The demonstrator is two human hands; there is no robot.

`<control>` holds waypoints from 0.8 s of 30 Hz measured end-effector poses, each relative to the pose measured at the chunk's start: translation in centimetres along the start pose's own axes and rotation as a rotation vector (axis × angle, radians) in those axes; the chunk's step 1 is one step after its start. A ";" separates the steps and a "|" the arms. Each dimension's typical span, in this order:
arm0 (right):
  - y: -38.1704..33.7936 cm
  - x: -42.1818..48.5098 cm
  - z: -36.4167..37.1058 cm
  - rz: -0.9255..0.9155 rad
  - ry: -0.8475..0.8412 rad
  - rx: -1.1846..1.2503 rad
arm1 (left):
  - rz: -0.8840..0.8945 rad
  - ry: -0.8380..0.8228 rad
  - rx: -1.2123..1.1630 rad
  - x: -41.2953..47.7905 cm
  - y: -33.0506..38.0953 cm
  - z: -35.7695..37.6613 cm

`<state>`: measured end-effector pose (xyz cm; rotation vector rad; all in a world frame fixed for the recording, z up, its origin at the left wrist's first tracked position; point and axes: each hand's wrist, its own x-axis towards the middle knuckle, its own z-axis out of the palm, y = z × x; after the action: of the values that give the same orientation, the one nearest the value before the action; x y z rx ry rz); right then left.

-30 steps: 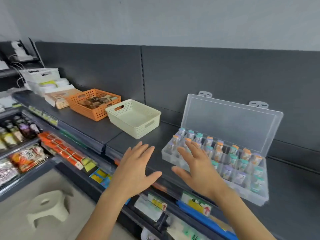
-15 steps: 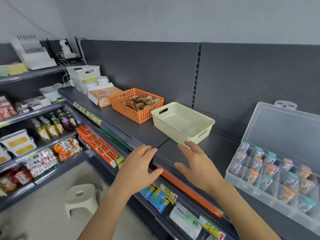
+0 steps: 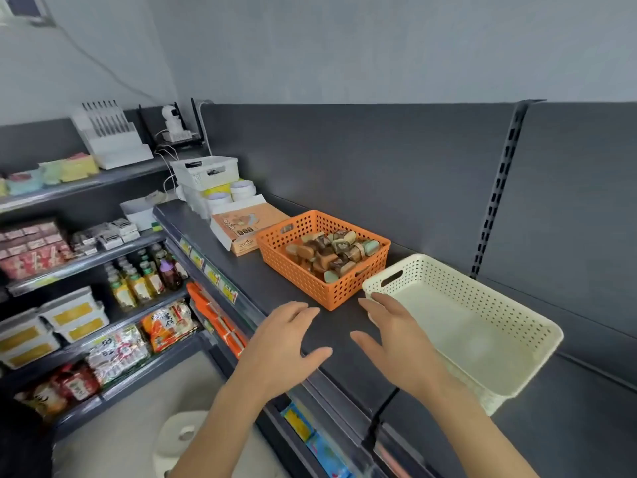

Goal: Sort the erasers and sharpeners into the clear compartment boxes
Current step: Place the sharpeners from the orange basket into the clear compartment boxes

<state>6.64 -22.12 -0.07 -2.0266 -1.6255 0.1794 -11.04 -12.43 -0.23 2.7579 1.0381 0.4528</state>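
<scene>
View swung left since half a second back: clear box went out of frame on the right, both baskets slid toward centre. Hands kept the same pose.

Left hand (image 3: 287,343) was spread, palm down, holding nothing, over the front edge of the shelf (image 3: 275,284). Right hand (image 3: 396,343) was likewise spread and holding nothing, just beside the left. Its fingertips (image 3: 374,300) overlapped the near-left corner of the cream basket (image 3: 462,288); couldn't tell whether they touched it.

Orange basket (image 3: 310,291) sat just left of the cream one, ahead of both hands, corners nearly touching. Pieces (image 3: 331,257), small brown, tan and green blocks, were piled inside it toward the back. Too small to tell erasers from sharpeners.

Cardboard box (image 3: 241,229) lay just behind the orange basket; a white basket (image 3: 206,172) stood further back on the same shelf. Lower shelves at left held bottles (image 3: 144,281) and snack packs (image 3: 165,326). White stool (image 3: 182,439) stood on the floor below.
</scene>
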 end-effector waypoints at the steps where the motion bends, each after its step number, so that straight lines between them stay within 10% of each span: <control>1: 0.0 0.9 0.4 0.009 -0.008 -0.002 | 0.005 -0.004 -0.005 0.9 -0.8 0.1; 24: -2.9 18.5 6.4 0.466 0.190 -0.117 | 0.397 -0.170 -0.213 23.7 -18.1 -0.1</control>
<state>6.38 -2.39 -0.05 -2.4054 -1.0541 0.0550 -5.30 16.77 0.56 2.7440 0.3779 0.3455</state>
